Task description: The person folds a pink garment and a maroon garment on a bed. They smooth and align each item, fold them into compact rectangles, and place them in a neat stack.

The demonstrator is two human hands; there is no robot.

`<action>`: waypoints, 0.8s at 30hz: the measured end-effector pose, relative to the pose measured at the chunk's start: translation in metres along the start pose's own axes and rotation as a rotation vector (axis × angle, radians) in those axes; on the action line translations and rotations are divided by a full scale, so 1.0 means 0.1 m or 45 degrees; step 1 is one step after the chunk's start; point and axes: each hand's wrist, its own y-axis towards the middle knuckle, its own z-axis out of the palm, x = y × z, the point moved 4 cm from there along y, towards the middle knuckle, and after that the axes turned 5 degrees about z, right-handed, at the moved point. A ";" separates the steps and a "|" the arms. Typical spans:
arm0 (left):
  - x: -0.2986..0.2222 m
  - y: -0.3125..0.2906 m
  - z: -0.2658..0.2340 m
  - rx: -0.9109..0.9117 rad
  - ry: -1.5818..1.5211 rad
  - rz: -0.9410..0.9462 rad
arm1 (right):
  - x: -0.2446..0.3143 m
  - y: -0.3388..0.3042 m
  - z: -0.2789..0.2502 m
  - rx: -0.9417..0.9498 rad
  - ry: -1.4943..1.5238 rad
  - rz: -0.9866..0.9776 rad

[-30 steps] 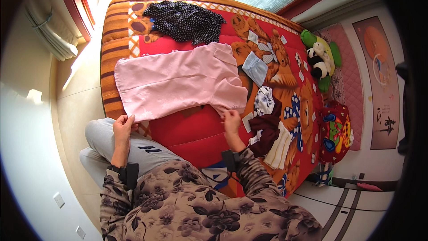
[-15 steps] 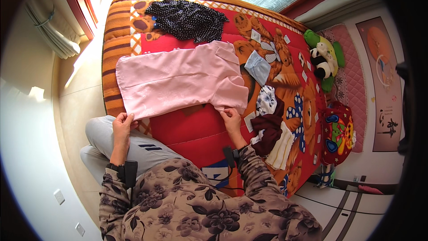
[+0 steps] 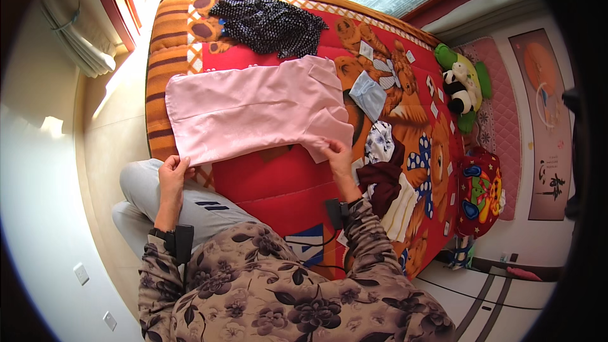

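A pale pink short-sleeved shirt (image 3: 247, 111) lies spread on the bed before me, its hem toward the left and its sleeves toward the right. At the near corner of the hem, my left hand (image 3: 171, 174) is closed, pinching the cloth between thumb and fingers. My right hand (image 3: 337, 155) is at the near sleeve, its fingertips closed on the fabric. Beyond the shirt rests a crumpled black garment with white dots (image 3: 269, 25). Right of the sleeves is a folded light blue cloth item (image 3: 368, 96).
A red blanket with bear figures (image 3: 266, 180) covers the bed. Right of my right hand lie a dark maroon garment (image 3: 383, 180) and a cream one (image 3: 400, 209). Plush toys (image 3: 461, 88) and a red cartoon cushion (image 3: 479, 190) sit along the right side.
My right hand has shifted slightly away from me and to the right along the near sleeve. My left hand stays at the hem corner.
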 end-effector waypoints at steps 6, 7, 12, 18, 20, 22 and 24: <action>0.01 0.02 0.01 0.018 -0.012 -0.012 | 0.68 -0.18 -0.09 -0.388 -1.026 -0.830; 0.00 0.02 0.01 0.030 0.007 0.004 | 0.66 -0.23 0.01 -0.320 -1.122 -0.902; 0.00 0.00 0.00 0.058 -0.013 0.015 | 0.33 -0.42 0.16 -0.155 -1.356 -0.861; 0.00 0.01 0.01 0.055 -0.006 0.018 | 0.17 -0.48 0.13 0.062 -1.373 -0.977; 0.01 0.01 0.00 0.055 -0.018 0.014 | 0.17 -0.48 0.13 0.044 -1.446 -0.943; 0.01 0.01 0.00 0.057 -0.022 0.013 | 0.17 -0.50 0.13 -0.011 -1.539 -0.928; 0.01 0.01 0.01 0.071 -0.033 0.023 | 0.16 -0.52 0.12 -0.052 -1.565 -0.905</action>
